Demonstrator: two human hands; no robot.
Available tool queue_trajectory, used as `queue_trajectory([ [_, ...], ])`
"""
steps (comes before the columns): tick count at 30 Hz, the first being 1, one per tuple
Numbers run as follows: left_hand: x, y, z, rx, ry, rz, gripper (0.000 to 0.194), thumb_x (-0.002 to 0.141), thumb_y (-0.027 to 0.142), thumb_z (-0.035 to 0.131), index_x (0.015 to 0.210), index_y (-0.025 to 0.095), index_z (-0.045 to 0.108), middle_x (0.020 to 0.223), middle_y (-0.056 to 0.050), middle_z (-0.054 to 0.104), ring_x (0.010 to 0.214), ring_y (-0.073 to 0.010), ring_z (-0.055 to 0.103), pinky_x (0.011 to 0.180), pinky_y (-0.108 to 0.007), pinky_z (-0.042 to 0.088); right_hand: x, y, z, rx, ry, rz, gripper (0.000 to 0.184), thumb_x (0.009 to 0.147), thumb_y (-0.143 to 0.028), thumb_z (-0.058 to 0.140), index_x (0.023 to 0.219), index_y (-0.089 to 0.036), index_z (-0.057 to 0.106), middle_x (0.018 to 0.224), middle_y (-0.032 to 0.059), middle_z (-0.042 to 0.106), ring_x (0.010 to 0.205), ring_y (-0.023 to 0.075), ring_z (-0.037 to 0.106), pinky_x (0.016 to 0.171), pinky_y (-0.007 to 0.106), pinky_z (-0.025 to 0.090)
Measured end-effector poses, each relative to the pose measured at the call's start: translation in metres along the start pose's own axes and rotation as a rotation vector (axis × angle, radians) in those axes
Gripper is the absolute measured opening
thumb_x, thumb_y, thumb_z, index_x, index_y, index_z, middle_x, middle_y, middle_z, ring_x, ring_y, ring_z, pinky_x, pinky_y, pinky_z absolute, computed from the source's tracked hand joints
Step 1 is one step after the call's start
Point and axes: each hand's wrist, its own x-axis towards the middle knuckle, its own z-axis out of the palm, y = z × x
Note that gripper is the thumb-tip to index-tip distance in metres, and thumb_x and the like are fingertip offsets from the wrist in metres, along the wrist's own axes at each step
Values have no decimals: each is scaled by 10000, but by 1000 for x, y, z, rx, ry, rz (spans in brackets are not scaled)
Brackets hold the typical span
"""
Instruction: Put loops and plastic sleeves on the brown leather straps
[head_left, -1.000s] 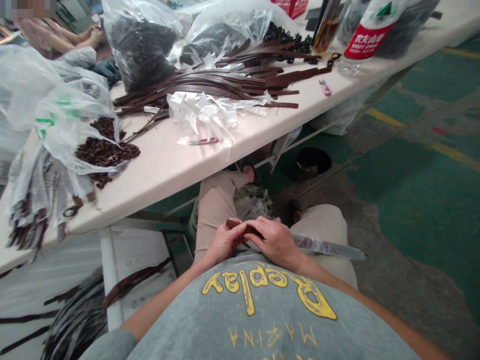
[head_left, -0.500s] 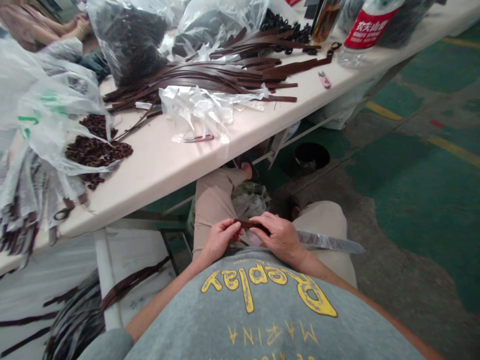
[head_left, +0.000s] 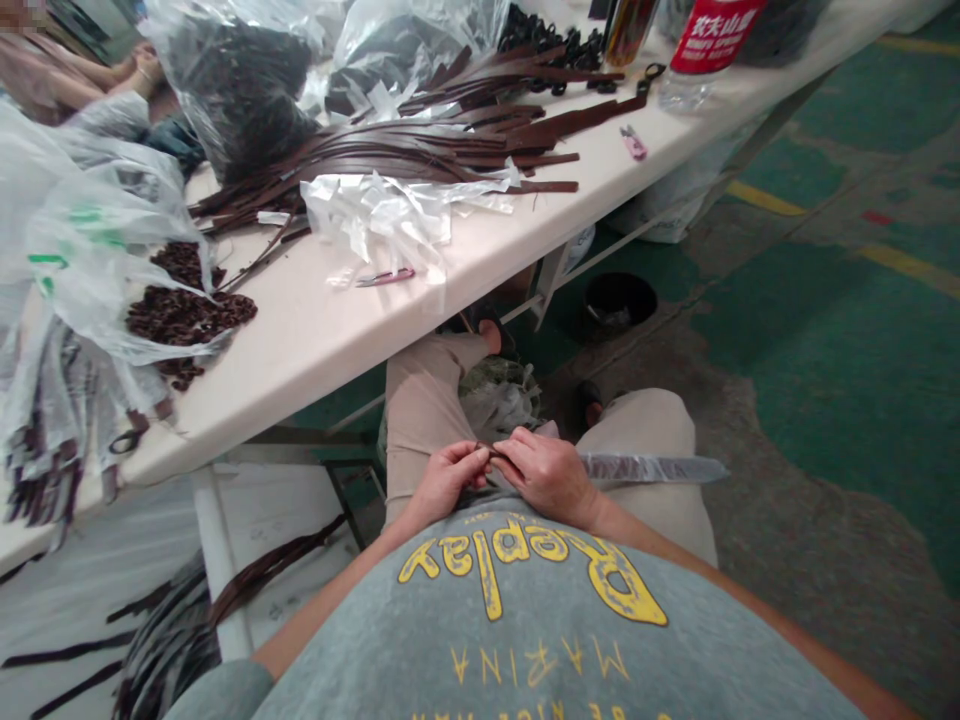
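Over my lap, my left hand (head_left: 448,483) and my right hand (head_left: 547,478) pinch a narrow dark brown leather strip (head_left: 493,453) between them. My fingers hide most of the strip. Under my right hand, a long translucent plastic sleeve (head_left: 651,468) lies across my right thigh, its left end out of sight beneath the hand. On the table, a heap of long brown leather straps (head_left: 420,150) lies beyond my reach, with pink-handled scissors (head_left: 385,277) close to its front.
A white folding table (head_left: 322,340) runs across my front, holding plastic bags, crumpled film, small dark parts (head_left: 187,315) and a red-labelled bottle (head_left: 712,40). Bundled strips (head_left: 172,640) lie at lower left. A co-worker's arms (head_left: 112,75) show at top left.
My fingers have closed further over the strip, so less of it shows. My hands have drawn nearer each other, and the table has shifted upward in view.
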Motion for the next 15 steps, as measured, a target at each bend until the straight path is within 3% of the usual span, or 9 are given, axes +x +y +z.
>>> queue_trajectory([
  [4,-2,2,-1,89,-7,39,390,680,490,789,810,135,694,677,-8,634,557,-87,537,555,-206,420,0,-1,-2,28,-3,-18,248,967,-252,496,851,-156,693,715,29,626,650,128,576,589,260,340],
  [6,-3,2,-2,214,11,153,373,724,452,760,945,157,710,755,-26,682,625,-121,588,617,-242,478,-1,-1,-3,37,-3,-18,259,971,-240,482,838,-158,688,715,29,621,651,129,567,601,258,338],
  [8,-2,3,-5,440,0,345,326,790,393,710,1040,185,713,878,-58,727,757,-164,644,729,-290,519,-4,1,-3,45,9,-29,272,976,-228,466,820,-166,680,713,27,618,647,129,560,608,255,335],
  [11,2,5,-11,855,-111,593,224,883,302,615,1047,200,729,957,-86,750,892,-191,673,818,-297,514,-9,6,3,46,38,-70,299,985,-221,437,795,-180,663,698,22,613,640,130,568,607,253,335],
  [15,9,2,-16,1189,-166,606,207,906,283,602,1035,192,736,916,-84,758,834,-182,694,736,-250,511,-14,11,14,30,70,-112,333,997,-232,387,790,-190,644,687,21,619,635,129,596,603,244,354],
])
